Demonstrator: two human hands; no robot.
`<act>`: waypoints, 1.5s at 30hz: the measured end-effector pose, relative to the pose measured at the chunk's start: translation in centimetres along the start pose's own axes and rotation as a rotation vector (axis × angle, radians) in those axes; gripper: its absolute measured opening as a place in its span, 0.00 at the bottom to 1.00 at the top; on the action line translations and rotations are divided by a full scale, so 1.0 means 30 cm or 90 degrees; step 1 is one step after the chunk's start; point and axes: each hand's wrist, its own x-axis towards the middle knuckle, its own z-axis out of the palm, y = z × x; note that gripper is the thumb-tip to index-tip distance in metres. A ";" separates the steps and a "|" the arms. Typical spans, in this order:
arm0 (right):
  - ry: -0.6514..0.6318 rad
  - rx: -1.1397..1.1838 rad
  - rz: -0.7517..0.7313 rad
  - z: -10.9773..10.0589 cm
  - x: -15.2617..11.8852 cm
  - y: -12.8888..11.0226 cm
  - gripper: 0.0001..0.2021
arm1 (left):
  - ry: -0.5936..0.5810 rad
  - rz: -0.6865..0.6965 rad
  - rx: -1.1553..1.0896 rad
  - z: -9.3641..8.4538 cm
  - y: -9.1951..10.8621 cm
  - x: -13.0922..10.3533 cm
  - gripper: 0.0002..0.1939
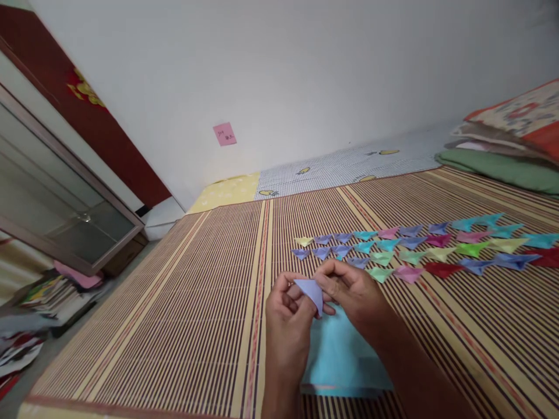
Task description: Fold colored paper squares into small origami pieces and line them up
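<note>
A small folded purple paper (311,291) is pinched between both hands, one corner pointing left. My left hand (290,314) grips its lower edge, thumb in front. At its upper right, the fingers of my right hand (349,291) are closed on it. Just below the hands lies a stack of light blue paper sheets (343,355), partly hidden by my wrists. Beyond and to the right, several small folded paper pieces stand in rows, among them a yellow one (304,241), a green one (472,249) and a dark red one (443,269).
A striped bamboo mat (209,302) lies under everything. Folded bedding (502,166) is piled at the far right. A patterned cloth (323,171) runs along the wall, where a pink note (225,134) hangs. Stacked books (55,299) and a glass-panelled door (65,192) are at the left.
</note>
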 end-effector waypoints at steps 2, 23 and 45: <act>0.050 -0.039 -0.036 0.006 -0.004 -0.006 0.09 | 0.057 0.037 0.078 -0.001 -0.007 -0.002 0.09; 0.206 -0.448 -0.442 0.062 -0.026 -0.031 0.10 | 0.112 0.252 0.203 0.021 -0.017 -0.018 0.18; 0.060 -0.459 -0.439 0.014 -0.014 -0.034 0.10 | 0.147 0.100 0.072 -0.024 -0.011 0.001 0.10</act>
